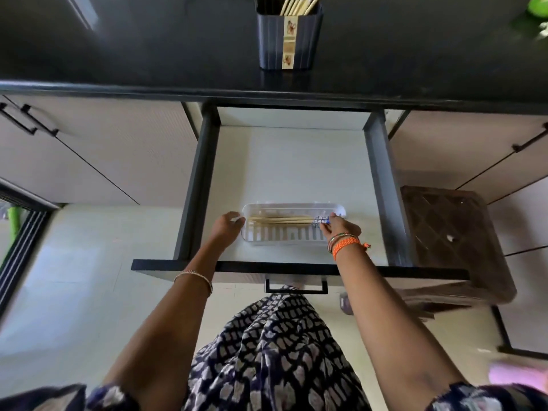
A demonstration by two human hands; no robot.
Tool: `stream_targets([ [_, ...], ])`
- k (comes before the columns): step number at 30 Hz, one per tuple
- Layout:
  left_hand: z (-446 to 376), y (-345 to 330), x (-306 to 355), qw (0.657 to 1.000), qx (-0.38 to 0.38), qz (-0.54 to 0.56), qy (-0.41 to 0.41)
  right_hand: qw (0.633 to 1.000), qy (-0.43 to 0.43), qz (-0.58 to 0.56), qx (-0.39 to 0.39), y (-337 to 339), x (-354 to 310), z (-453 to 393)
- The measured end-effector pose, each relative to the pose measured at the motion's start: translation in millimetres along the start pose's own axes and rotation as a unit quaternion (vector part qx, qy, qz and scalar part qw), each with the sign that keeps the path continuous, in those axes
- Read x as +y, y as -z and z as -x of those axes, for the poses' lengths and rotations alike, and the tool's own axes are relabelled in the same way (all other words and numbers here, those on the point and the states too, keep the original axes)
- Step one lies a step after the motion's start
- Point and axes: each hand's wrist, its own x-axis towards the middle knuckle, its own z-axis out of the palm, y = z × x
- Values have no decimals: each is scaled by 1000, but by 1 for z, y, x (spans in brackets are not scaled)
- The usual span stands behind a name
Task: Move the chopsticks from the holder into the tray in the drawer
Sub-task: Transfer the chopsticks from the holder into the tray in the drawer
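Head view: at the top centre of the frame a dark ribbed holder point(289, 40) stands on the black table point(133, 54), near its front edge, with pale chopsticks in the holder point(299, 4) sticking up out of it past the frame's top. A green blurred object point(538, 7) sits at the upper right corner.

Below the table edge an open drawer point(296, 167) fills the middle of the frame, its dark side walls running down either side and its black front panel crossing lower centre with a handle point(296, 287) under it. On the pale drawer floor, toward the front, lies a clear slotted tray point(292, 235), long side across the frame. A bundle of chopsticks point(281, 221) lies lengthwise in the tray's far half, with blue-printed ends pointing right.

The left hand point(226, 229) curls its grip around the tray's left end. The right hand point(339, 228), wearing orange thread bands at the wrist, pinches the printed ends of the bundle at the tray's right end.

The drawer floor behind the tray is bare up to the back wall. A brown latticed stool point(453, 232) stands just beside the drawer's right wall. Pale cabinet doors point(89, 143) flank the drawer on both sides, and pale floor tiles show at the lower left.
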Motion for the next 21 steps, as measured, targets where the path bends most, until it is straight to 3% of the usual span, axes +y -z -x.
stream_targets([
  [6,-4,-5,1,1000,-21,17,5,997,-43,51,-33,-12,-1,0],
  [13,-9,-5,-3,999,-26,33,8,961,-10,274,-47,-20,-10,9],
  [21,-5,-2,2,999,-3,27,-19,969,14,236,-75,-22,-17,10],
])
